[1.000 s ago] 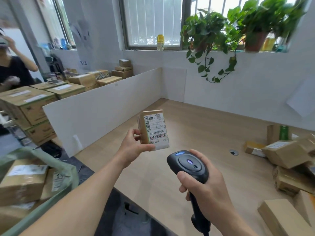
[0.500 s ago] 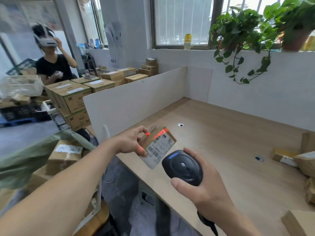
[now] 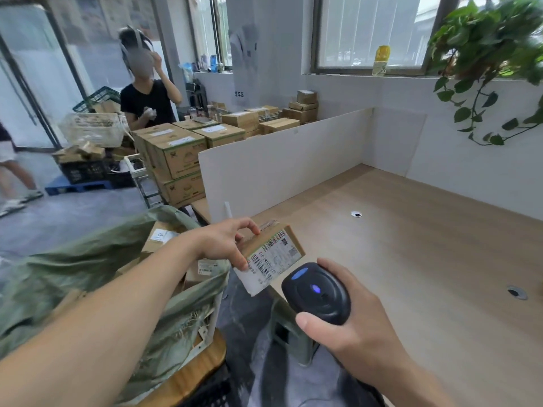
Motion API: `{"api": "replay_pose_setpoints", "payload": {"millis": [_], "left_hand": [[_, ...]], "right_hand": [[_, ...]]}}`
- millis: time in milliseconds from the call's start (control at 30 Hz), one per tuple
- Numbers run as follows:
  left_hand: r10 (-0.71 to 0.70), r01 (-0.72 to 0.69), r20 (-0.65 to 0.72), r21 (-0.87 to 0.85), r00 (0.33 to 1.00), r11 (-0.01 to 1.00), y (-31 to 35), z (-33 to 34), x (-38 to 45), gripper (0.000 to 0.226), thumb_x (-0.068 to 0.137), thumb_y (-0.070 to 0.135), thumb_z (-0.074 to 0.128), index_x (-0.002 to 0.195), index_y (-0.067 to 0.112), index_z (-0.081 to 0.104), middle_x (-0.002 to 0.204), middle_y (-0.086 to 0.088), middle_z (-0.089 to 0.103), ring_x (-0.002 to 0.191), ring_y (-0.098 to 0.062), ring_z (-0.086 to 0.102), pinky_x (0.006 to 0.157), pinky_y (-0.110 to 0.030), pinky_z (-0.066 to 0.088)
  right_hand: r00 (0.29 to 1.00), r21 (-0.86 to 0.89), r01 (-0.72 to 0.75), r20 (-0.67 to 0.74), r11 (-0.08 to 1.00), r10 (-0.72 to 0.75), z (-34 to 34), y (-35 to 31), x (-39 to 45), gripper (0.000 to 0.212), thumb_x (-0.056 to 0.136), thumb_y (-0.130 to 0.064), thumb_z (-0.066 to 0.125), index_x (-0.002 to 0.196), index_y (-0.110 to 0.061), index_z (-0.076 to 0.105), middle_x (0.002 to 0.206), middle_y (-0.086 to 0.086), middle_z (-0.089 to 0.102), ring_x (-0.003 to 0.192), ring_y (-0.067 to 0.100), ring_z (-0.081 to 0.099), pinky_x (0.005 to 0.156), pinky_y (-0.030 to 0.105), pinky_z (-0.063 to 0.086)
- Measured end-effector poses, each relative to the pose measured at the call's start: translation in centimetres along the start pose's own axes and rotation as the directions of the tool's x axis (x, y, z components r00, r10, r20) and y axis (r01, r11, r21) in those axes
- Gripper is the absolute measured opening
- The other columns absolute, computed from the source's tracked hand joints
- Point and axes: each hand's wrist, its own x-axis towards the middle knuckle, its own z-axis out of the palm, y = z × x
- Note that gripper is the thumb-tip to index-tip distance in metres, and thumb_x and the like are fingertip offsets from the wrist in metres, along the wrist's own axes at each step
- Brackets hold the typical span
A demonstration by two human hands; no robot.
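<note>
1. At the lower centre of the frame, the right hand [image 3: 357, 330] is gripping a black barcode scanner [image 3: 318, 292]. Its fingers are curling round the body and the thumb is lying across the near side. A blue light is glowing on the scanner's top.
2. Just up and left of the scanner, the left hand [image 3: 224, 243] is pinching a small cardboard parcel [image 3: 271, 255], with the thumb pressing the near corner of the label and the fingertips hooking over the far top edge. The parcel is jutting out to the right of that hand, tilted, with its white barcode label facing up. It is hanging in the air above the near left edge of the counter [image 3: 426, 259], close to the scanner's head but apart from it.
3. At the lower left, under the left forearm, a green sack [image 3: 73, 283] is gaping open, with labelled boxes showing inside.
4. The wooden counter is filling the right half of the frame, and a white divider panel [image 3: 279, 165] is standing along its left side.
5. Beyond the divider, stacked cartons [image 3: 179, 155] are sitting at centre left. Behind them, at the upper left, a person in a black top [image 3: 148, 102] is raising one hand to the head.
6. At the upper right, a trailing plant [image 3: 484, 51] is hanging over the windowsill, where a yellow bottle [image 3: 381, 60] is standing.
</note>
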Motion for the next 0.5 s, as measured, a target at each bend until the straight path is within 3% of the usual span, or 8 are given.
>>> {"api": "replay_pose_setpoints", "payload": {"millis": [167,233,367,433,500], "left_hand": [[0.021,-0.021,-0.004,-0.122,1.0,0.992,-4.4,-4.0,1.6,0.071,0.063,0.001,0.088,0.113,0.041,0.056,0.117,-0.011,0.068,0.102,-0.03,0.071,0.091,-0.047,0.059],[0.022,-0.028,-0.036,-0.197,0.999,0.98,-6.6,-6.1,1.8,0.07,0.067,-0.004,0.085,0.117,0.035,0.055,0.114,-0.009,0.07,0.102,-0.028,0.072,0.086,-0.044,0.061],[-0.043,-0.009,-0.154,-0.32,0.987,0.947,-11.5,-10.6,1.3,0.066,0.071,-0.015,0.077,0.119,0.024,0.053,0.115,-0.012,0.068,0.104,-0.027,0.069,0.073,-0.032,0.059],[-0.091,0.026,-0.185,-0.329,0.979,0.944,-15.1,-12.5,0.8,0.068,0.067,-0.013,0.079,0.117,0.026,0.053,0.118,-0.013,0.066,0.106,-0.028,0.067,0.073,-0.035,0.059],[-0.154,0.091,-0.181,-0.314,0.971,0.945,-18.8,-13.7,0.1,0.069,0.065,-0.01,0.081,0.116,0.027,0.054,0.116,-0.014,0.067,0.107,-0.028,0.067,0.078,-0.041,0.061]], "right_hand": [[0.998,0.09,0.013,-0.07,0.996,-0.006,4.6,0.1,3.7,0.079,0.051,-0.042,0.086,0.125,-0.038,0.06,0.113,-0.022,0.074,0.103,0.002,0.072,0.081,0.01,0.052],[0.997,0.111,0.029,-0.081,0.993,-0.02,6.6,-0.1,5.6,0.078,0.051,-0.045,0.084,0.125,-0.039,0.06,0.114,-0.018,0.074,0.1,0.007,0.074,0.076,0.014,0.055],[0.997,0.141,0.057,-0.059,0.988,-0.049,10.6,-0.4,9.3,0.065,0.06,-0.033,0.088,0.118,-0.049,0.065,0.109,-0.007,0.076,0.084,0.018,0.076,0.064,0.021,0.056],[0.997,0.15,0.07,-0.036,0.986,-0.065,12.9,-0.3,11.0,0.062,0.068,-0.018,0.089,0.115,-0.051,0.066,0.106,-0.003,0.077,0.082,0.019,0.076,0.064,0.022,0.056],[0.998,0.157,0.066,-0.004,0.985,-0.066,15.3,0.0,12.4,0.06,0.071,-0.016,0.087,0.113,-0.053,0.066,0.102,-0.001,0.077,0.081,0.019,0.075,0.064,0.023,0.056]]}}
